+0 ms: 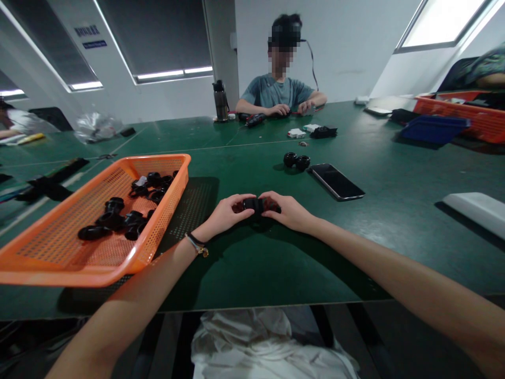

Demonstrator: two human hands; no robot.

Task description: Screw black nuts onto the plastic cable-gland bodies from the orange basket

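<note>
Item: one black part (pixel 257 206), being held just above or on the green table (pixel 398 237), in front of the wearer; whether it is touching the tabletop cannot be told. Its long axis is running left to right, roughly parallel to the near table edge, one end pointing toward each palm. Fingers are partly covering both ends, so which is the front cannot be told.

Grip: the left hand (pixel 224 216) is pinching the left end between thumb and fingers; the right hand (pixel 294 211) is closing likewise around the right end. The middle of the part is showing in the narrow gap between the two sets of fingertips.

Containers: an orange basket (pixel 100 277), standing beside the left forearm, is holding a loose heap of black fittings (pixel 112 218), mostly toward its right side. A blue tray (pixel 432 129) is sitting at far right, near a red-orange crate (pixel 479 123) that is containing dark and pale items.

Loose: two black round pieces (pixel 296 161) are lying beside a phone (pixel 336 182).
</note>
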